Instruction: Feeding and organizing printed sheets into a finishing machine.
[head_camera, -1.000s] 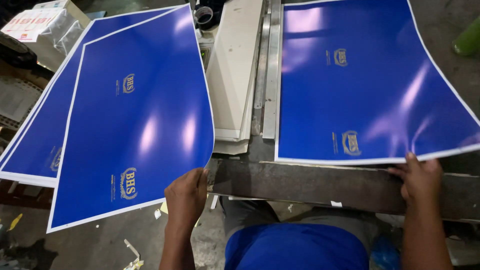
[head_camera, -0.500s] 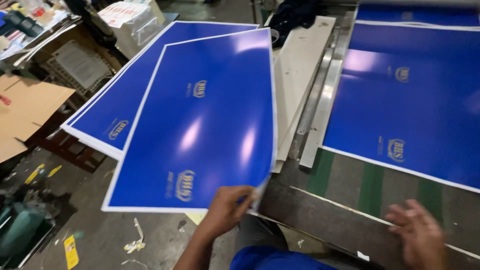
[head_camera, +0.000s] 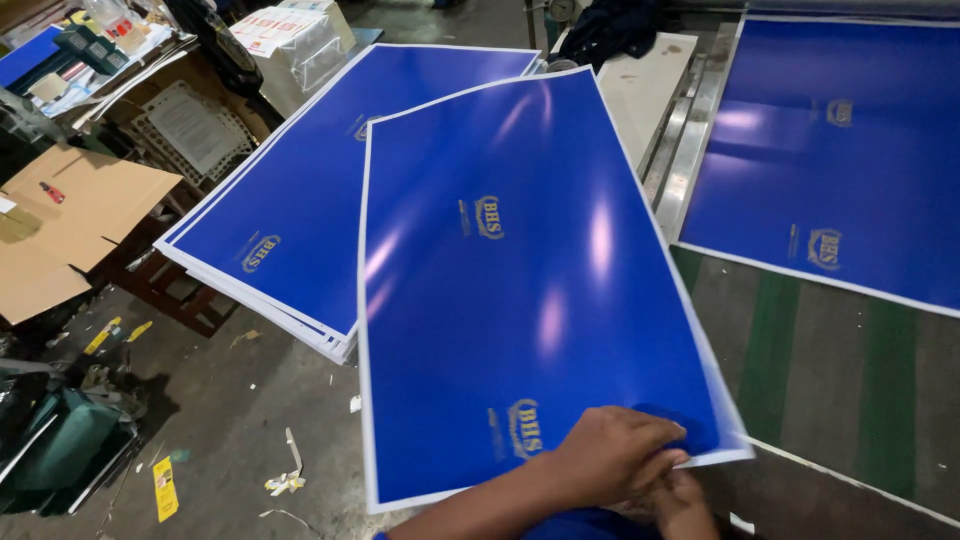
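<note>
Both hands have come together at the near edge of the glossy blue sheet (head_camera: 530, 290) now.
Left hand (head_camera: 610, 455) pinches on top, right hand (head_camera: 680, 500) beneath; sheet overlaps the blue stack (head_camera: 300, 220) beside it, left of the tabletop (head_camera: 830, 370).

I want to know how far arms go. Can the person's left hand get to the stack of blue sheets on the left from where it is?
Probably yes. The left hand grips the glossy blue sheet, which already overlaps the stack of blue sheets. Nothing stands between, though the stack's far end looks a stretch.
</note>
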